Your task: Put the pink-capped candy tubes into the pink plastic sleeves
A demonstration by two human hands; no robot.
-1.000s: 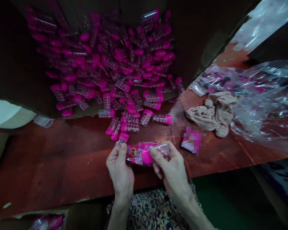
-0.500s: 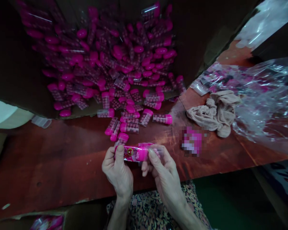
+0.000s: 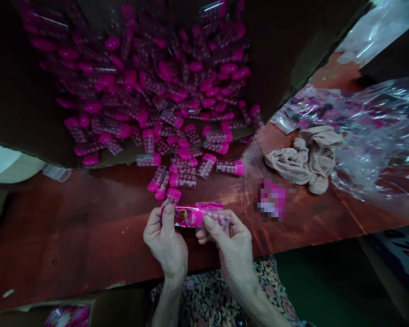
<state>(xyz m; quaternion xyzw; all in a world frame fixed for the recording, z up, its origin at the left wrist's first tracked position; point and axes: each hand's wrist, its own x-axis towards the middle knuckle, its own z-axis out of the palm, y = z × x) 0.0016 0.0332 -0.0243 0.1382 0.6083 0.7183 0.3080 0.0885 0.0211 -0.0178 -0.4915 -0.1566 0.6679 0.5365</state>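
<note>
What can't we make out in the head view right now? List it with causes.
All head view:
- Fingers behind the wrapper in the left hand: covered by it.
- Far end of the tube: partly behind the right hand.
- Print on the pink packet: pixelated.
- Back of the big box: dark, cut by top edge.
- Contents of the plastic bag: glare, folds.
- White tub: cut by left edge.
</note>
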